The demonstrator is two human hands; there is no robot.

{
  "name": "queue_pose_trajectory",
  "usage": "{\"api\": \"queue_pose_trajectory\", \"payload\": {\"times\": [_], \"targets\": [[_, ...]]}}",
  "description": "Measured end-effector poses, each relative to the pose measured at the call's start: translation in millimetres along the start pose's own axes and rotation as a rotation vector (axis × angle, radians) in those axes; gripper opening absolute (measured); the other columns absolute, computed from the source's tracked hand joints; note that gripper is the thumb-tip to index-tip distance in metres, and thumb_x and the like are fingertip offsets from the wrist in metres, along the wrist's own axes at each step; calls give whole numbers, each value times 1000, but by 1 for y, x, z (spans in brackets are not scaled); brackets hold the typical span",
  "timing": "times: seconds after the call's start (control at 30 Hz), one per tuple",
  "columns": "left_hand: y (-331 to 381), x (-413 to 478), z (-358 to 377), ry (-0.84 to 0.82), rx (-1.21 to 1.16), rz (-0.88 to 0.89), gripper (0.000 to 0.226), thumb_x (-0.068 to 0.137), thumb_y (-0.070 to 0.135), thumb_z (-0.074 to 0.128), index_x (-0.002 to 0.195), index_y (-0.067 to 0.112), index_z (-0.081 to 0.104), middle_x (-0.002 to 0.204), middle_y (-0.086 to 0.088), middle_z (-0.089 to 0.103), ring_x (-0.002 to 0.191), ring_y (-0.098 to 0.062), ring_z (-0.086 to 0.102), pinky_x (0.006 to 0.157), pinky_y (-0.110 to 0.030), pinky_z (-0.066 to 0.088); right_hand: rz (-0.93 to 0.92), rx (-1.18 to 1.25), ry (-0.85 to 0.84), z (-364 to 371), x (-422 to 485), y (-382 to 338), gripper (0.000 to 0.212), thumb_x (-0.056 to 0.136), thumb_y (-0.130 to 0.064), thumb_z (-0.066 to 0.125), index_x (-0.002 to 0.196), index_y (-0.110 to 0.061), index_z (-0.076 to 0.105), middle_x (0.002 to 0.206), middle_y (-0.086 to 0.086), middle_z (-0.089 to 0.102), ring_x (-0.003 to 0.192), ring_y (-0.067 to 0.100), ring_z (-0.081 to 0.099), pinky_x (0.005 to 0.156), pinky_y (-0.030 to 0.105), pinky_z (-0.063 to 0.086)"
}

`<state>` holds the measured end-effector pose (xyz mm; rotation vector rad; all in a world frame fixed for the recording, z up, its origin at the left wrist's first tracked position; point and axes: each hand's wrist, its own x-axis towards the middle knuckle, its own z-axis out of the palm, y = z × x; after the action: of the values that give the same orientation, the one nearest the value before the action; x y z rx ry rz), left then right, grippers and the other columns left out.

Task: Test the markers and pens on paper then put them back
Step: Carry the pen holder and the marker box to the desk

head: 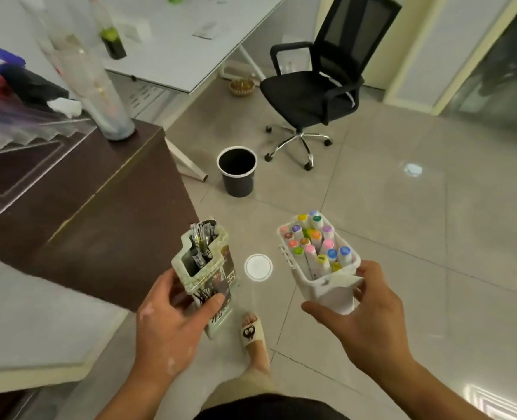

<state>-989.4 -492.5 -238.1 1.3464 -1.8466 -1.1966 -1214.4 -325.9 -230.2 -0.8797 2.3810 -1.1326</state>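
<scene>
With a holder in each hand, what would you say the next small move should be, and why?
Probably set both down on the dark countertop beside the left hand. The left holds the pen holder, the right hand the marker box, so neither hand is free, and no paper is out yet.

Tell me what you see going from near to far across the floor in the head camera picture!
Sandalled foot → round white lid → black bin → black office chair.
</scene>
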Motion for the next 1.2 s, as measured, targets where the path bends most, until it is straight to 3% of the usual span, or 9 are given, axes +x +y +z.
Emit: {"api": "queue_pose_trajectory", "payload": {"times": [0.17, 0.27, 0.47, 0.6, 0.7, 0.77, 0.83, 0.93, 1.2], "targets": [[34, 144, 53, -128, -64, 24, 60, 52, 55, 89, 105, 55, 60, 103, 17, 72, 95, -2, 70, 79, -24, 59, 60, -2, 79, 4, 122, -28, 83, 52, -50, 93, 118, -39, 42, 112, -19, 61, 100, 12, 62, 73, 15, 51], [58, 226, 81, -173, -33, 53, 60, 61, 34, 91, 110, 47, 60, 104, 14, 71, 97, -2, 69, 82, -25, 58, 87, -12, 119, 2, 193, -42, 85, 54, -43, 96, 119, -36, 43, 116, -12, 62, 103, 16, 62, 83, 29, 58], [98, 375, 144, -156, 10, 98, 61, 65, 24, 91, 115, 38, 61, 102, 13, 71, 94, 6, 66, 70, -2, 48, 113, -2, 166, 5, 353, -39, 87, 46, -58, 89, 117, -37, 43, 111, -15, 60, 97, 15, 61, 82, 31, 56], [120, 470, 182, -88, 11, 54, 63, 65, 28, 91, 102, 63, 54, 95, 27, 69, 90, 11, 65, 63, -13, 55, 62, 6, 150, 11, 484, -37, 89, 48, -57, 88, 122, -31, 47, 111, -14, 57, 96, 15, 60, 80, 29, 57], [141, 537, 204, -55, 21, -42, 67, 65, 37, 89, 103, 73, 47, 92, 45, 61, 83, 12, 65, 59, -28, 61, 11, 29, 77, 7, 587, -47, 84, 45, -63, 85, 114, -39, 43, 101, -22, 58, 86, 1, 60, 67, 10, 48], [157, 581, 214, -4, 18, -86, 71, 62, 45, 88, 120, 60, 50, 89, 32, 64, 82, 6, 66, 68, -36, 62, -46, 25, 32, 5, 652, -60, 81, 45, -65, 85, 110, -45, 41, 97, -30, 55, 86, -6, 59, 58, 8, 45], [165, 623, 220, 43, 20, -96, 83, 57, 53, 85, 131, 41, 52, 101, 23, 66, 91, 5, 66, 82, -25, 57, -97, 6, -31, 8, 713, -78, 79, 46, -67, 82, 109, -50, 38, 97, -35, 52, 87, -5, 59, 57, 7, 46], [169, 682, 225, 127, -8, -152, 91, 55, 53, 86, 136, 32, 52, 113, 12, 69, 102, -5, 67, 91, -28, 52, -159, -5, -79, 23, 794, -105, 79, 46, -71, 76, 110, -54, 33, 99, -38, 48, 87, -7, 57, 58, 0, 46], [159, 858, 231, 272, -74, -206, 70, 63, 37, 91, 123, 42, 55, 102, 19, 68, 93, 19, 61, 75, -5, 47, -193, 24, -140, 98, 972, -160, 86, 42, -69, 80, 115, -43, 43, 104, -32, 55, 92, -5, 63, 63, 12, 54]]}}
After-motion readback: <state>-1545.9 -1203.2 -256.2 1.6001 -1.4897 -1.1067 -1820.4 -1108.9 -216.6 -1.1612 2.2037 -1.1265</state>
